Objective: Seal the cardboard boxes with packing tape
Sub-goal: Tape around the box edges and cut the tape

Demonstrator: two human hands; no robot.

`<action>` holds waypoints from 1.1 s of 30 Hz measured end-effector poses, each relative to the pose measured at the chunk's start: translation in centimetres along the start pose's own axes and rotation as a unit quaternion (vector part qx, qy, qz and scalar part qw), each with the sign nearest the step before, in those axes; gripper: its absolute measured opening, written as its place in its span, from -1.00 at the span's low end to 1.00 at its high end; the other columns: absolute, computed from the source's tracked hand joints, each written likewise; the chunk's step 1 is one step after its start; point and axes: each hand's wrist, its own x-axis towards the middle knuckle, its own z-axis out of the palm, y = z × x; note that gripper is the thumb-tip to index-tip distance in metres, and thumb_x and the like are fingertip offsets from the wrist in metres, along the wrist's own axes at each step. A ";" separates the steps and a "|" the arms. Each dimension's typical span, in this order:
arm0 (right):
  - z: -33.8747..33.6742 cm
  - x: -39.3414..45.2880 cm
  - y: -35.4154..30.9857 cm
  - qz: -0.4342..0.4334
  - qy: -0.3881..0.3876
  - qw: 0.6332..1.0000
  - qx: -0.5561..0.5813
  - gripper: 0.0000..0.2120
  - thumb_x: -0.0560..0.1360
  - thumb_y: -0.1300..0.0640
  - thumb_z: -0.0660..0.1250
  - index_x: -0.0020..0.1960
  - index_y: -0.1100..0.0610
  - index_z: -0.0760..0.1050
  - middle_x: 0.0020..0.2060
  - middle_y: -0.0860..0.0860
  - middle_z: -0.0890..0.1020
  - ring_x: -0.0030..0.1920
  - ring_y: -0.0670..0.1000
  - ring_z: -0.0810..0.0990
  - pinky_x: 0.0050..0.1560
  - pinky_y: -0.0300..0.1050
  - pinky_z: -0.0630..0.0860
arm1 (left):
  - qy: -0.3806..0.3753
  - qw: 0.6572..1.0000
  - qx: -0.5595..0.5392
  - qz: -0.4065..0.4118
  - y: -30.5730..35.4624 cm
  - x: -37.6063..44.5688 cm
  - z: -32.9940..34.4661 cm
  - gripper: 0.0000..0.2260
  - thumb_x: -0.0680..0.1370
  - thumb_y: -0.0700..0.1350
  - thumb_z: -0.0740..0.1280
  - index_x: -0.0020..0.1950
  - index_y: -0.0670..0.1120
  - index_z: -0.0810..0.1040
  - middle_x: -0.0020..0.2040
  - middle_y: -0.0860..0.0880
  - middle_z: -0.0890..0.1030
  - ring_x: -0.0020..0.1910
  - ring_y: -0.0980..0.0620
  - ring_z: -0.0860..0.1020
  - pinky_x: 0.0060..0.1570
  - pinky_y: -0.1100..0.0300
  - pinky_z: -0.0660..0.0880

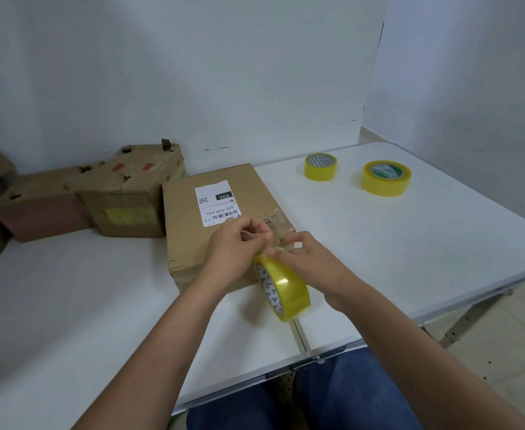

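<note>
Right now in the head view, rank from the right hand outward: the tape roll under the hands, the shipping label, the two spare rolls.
1. Tape roll, beside the right hand.
2. Shipping label, on the box.
3. Larger spare roll, far right.
4. Smaller spare roll, behind it.

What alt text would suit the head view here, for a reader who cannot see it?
Both hands, left hand and right hand, work the free end of a yellow tape roll over a labelled cardboard box on a white table. Two spare tape rolls lie to the right; worn boxes sit at the left.
</note>
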 end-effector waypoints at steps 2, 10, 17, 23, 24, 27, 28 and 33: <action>-0.4 -0.4 -0.3 0.021 -0.010 1.000 0.009 -0.60 0.43 -0.30 0.35 0.01 0.01 0.53 -0.06 0.04 0.68 0.20 0.05 0.54 0.30 0.05 0.43 | 0.006 0.999 -0.043 -0.013 -0.2 0.3 -0.1 -0.92 0.47 -0.16 0.47 -0.18 0.02 0.64 -0.19 0.01 0.64 -0.23 0.13 0.54 -0.16 0.29 0.47; -1.0 -1.2 -1.2 0.075 -0.133 0.973 0.172 -0.32 0.34 -0.12 0.34 0.28 0.31 0.36 -0.18 0.27 0.63 -0.22 0.20 0.60 0.08 0.09 0.51 | 0.066 0.991 -0.116 -0.014 -0.4 1.7 0.2 -0.90 0.46 -0.20 0.48 -0.20 -0.02 0.64 -0.25 0.06 0.61 -0.21 0.13 0.53 -0.13 0.31 0.46; -0.7 -1.0 -0.9 0.140 -0.081 0.979 0.127 -0.69 0.55 0.00 0.21 -0.13 0.24 0.52 -0.40 0.11 0.61 -0.46 0.03 0.57 -0.31 -0.18 0.55 | 0.103 0.977 -0.183 -0.036 0.0 3.8 0.6 -0.91 0.44 -0.16 0.51 -0.22 0.01 0.66 -0.26 0.12 0.66 -0.25 0.23 0.56 -0.21 0.43 0.46; -0.9 -0.4 -1.0 0.151 -0.057 0.966 0.200 -0.49 0.48 0.09 0.28 0.34 0.32 0.33 -0.22 0.29 0.62 -0.30 0.19 0.59 -0.15 0.01 0.55 | 0.078 0.983 -0.156 -0.058 -0.6 5.9 0.5 -0.90 0.46 -0.17 0.50 -0.21 0.01 0.65 -0.26 0.13 0.62 -0.23 0.17 0.54 -0.10 0.28 0.46; -0.8 -0.4 -0.9 0.158 -0.058 0.969 0.182 -0.51 0.50 0.11 0.27 0.35 0.31 0.32 -0.21 0.28 0.63 -0.31 0.18 0.60 -0.15 0.01 0.55 | 0.065 0.987 -0.136 -0.055 -0.7 6.2 0.4 -0.90 0.45 -0.16 0.51 -0.22 0.01 0.65 -0.28 0.14 0.61 -0.24 0.17 0.53 -0.10 0.28 0.46; -0.7 -0.2 -0.7 0.181 -0.057 0.970 0.151 -0.59 0.57 0.09 0.25 0.26 0.39 0.44 -0.23 0.23 0.64 -0.35 0.12 0.60 -0.16 -0.05 0.55 | 0.064 0.992 -0.098 -0.046 -1.1 7.0 0.3 -0.90 0.43 -0.15 0.53 -0.23 0.02 0.66 -0.29 0.14 0.59 -0.26 0.16 0.51 -0.10 0.27 0.47; -0.7 -0.1 -0.7 0.180 -0.054 0.970 0.151 -0.60 0.57 0.08 0.25 0.24 0.39 0.46 -0.23 0.23 0.63 -0.35 0.12 0.60 -0.18 -0.06 0.56 | 0.074 0.991 -0.097 -0.047 -1.3 7.1 0.4 -0.90 0.43 -0.14 0.53 -0.23 0.02 0.65 -0.28 0.13 0.59 -0.26 0.16 0.51 -0.11 0.26 0.47; -0.5 1.1 -0.8 0.148 -0.034 0.980 0.129 -0.64 0.56 0.01 0.23 0.17 0.30 0.50 -0.22 0.23 0.67 -0.30 0.14 0.64 -0.19 -0.08 0.57 | 0.097 0.989 -0.099 -0.048 -1.7 7.7 0.6 -0.91 0.45 -0.11 0.51 -0.22 0.04 0.65 -0.24 0.14 0.61 -0.26 0.17 0.50 -0.14 0.27 0.44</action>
